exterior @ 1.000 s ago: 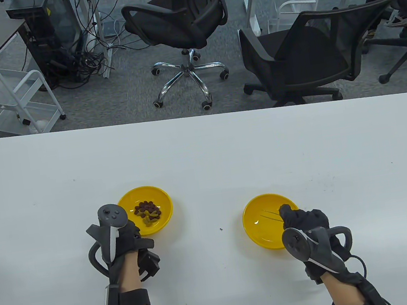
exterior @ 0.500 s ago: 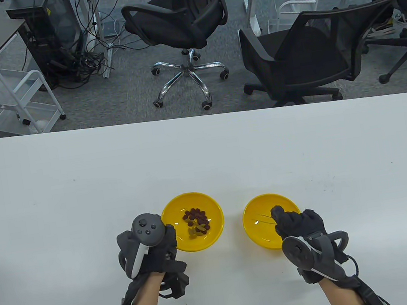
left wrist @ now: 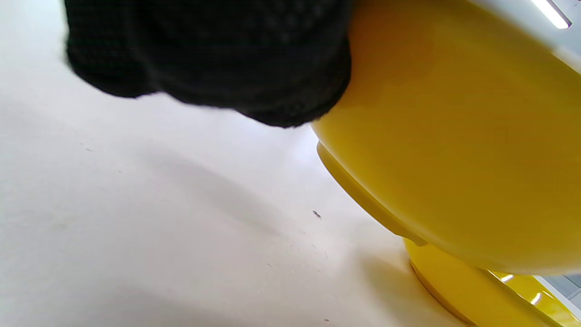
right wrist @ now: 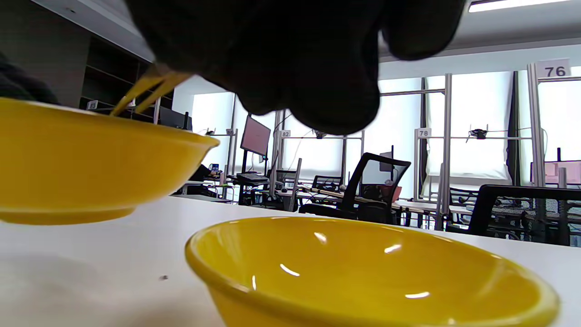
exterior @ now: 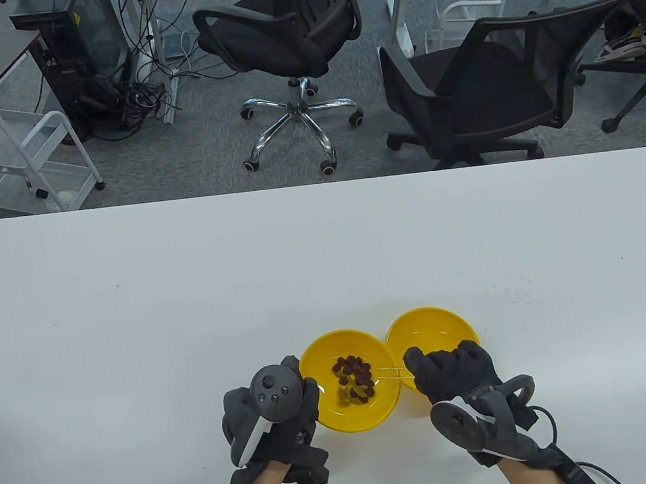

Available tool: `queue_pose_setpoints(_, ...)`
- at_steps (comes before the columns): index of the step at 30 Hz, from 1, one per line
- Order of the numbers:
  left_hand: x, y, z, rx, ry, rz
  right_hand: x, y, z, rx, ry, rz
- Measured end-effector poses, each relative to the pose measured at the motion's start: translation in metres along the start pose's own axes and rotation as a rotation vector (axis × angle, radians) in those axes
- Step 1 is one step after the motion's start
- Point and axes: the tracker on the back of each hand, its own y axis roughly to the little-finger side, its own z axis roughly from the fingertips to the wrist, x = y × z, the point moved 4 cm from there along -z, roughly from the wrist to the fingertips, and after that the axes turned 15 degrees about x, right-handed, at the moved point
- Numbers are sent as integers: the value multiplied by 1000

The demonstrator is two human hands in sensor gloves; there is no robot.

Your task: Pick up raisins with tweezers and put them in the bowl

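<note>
A wide white bench [exterior: 185, 285] fills the lower half of the table view, its far edge running straight across and its right corner rounded. Two shallow yellow plastic bowls sit near the front edge, close to the person.

The left yellow bowl [exterior: 329, 415] holds a small heap of dark brown and yellowish raisins [exterior: 354, 377] near its centre. The right wrist view shows this bowl lifted clear of the bench, and its right rim overlaps the rim of the second yellow bowl [exterior: 448, 323], which rests on the bench with a bare glossy inside.

The left hand [exterior: 275, 417], in a black sensor glove, grips the left rim of the raisin bowl, fingers curled around its edge.

The right hand [exterior: 452, 368], also gloved, hovers over the near side of the bare bowl and pinches thin metal tweezers [exterior: 390, 372]. The tweezers reach left across both rims, tips at the right side of the raisin heap. Whether the tips hold a raisin cannot be told.

Open bench lies to the left, to the right and behind the bowls, right up to the far edge. Only a narrow strip of bench separates the bowls from the front edge.
</note>
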Motion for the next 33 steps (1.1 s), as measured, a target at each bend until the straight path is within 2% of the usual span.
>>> queue_pose_setpoints(18,-10,-5,6,-30,14,4,7,-24,11,-95,-28,174)
queue_pose_setpoints(33,-9,-4,5,-24,13,10,-1,-20,8,-64,29,140)
